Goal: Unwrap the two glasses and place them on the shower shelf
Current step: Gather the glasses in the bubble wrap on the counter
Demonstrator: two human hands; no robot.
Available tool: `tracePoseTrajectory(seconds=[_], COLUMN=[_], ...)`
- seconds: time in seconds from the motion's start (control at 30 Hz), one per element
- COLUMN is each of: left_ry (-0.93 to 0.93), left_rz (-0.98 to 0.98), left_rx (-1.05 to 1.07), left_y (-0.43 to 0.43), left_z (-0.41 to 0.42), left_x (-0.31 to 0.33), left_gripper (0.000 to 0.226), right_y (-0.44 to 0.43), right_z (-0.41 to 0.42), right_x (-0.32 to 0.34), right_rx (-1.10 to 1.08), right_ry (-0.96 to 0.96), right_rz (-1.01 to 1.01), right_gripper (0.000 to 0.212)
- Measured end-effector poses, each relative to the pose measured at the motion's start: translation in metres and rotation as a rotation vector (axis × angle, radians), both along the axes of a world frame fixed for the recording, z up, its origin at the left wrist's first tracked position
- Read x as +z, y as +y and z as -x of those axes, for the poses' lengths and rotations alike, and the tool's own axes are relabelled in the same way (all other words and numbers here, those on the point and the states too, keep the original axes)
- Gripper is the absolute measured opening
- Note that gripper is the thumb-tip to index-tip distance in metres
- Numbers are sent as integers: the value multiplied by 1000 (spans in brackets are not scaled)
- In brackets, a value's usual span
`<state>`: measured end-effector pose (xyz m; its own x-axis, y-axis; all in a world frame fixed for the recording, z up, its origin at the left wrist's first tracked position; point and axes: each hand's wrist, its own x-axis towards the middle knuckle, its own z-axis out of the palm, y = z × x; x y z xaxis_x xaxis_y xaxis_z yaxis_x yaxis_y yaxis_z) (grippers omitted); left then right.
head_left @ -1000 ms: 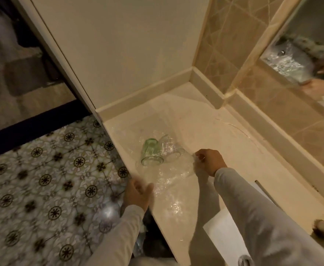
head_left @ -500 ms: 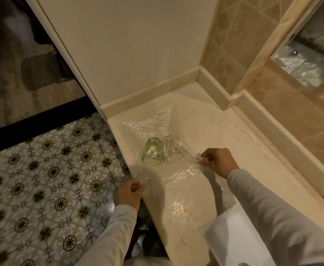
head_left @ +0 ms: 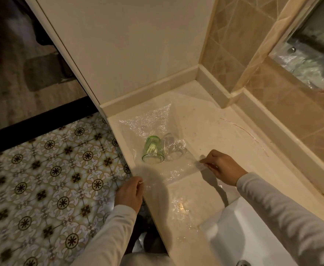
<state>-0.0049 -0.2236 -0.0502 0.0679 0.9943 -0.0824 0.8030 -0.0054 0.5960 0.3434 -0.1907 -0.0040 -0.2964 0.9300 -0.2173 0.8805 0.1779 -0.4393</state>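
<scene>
The clear crinkled plastic wrap (head_left: 157,121) is hard to trace against the cream stone countertop (head_left: 205,131). The left hand (head_left: 129,194) pinches its near edge at the counter's front lip. Beyond it, the green drinking glass (head_left: 152,149) lies tilted on the wrap, touching the clear drinking glass (head_left: 173,147). The right hand (head_left: 221,167) pinches the wrap just beside the clear glass.

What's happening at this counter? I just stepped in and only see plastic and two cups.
A person is spreading a clear plastic wrap flat on the stone counter. The left hand pinches its near edge at the counter's lip, and the right hand pinches the other side. A green glass and a clear glass lie on their sides on the wrap, side by side.
</scene>
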Motion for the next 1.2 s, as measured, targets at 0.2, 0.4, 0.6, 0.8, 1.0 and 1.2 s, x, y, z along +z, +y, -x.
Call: tracePoseTrajectory(seconds=[0.2, 0.4, 0.6, 0.8, 1.0, 1.2], left_ry=[27, 118, 234, 278, 590, 600], left_rz=[-37, -146, -39, 1, -45, -179], left_rx=[-149, -399, -468, -223, -401, -389], left_y=[-5, -25, -44, -22, -6, 3], left_z=[5, 17, 12, -9, -25, -25], left_x=[5, 10, 3, 15, 9, -4], left_gripper=[20, 30, 17, 47, 56, 37], right_y=[-13, -40, -53, -40, -43, -46], right_z=[-3, -6, 8, 37, 76, 88], right_x=[3, 1, -11, -19, -33, -41], right_rx=[21, 22, -152, -497, -815, -1137], right_ry=[-3, -13, -115, 86, 91, 358], right_rz=[-40, -97, -2, 62, 263, 336], right_gripper=[23, 15, 23, 48, 34, 49])
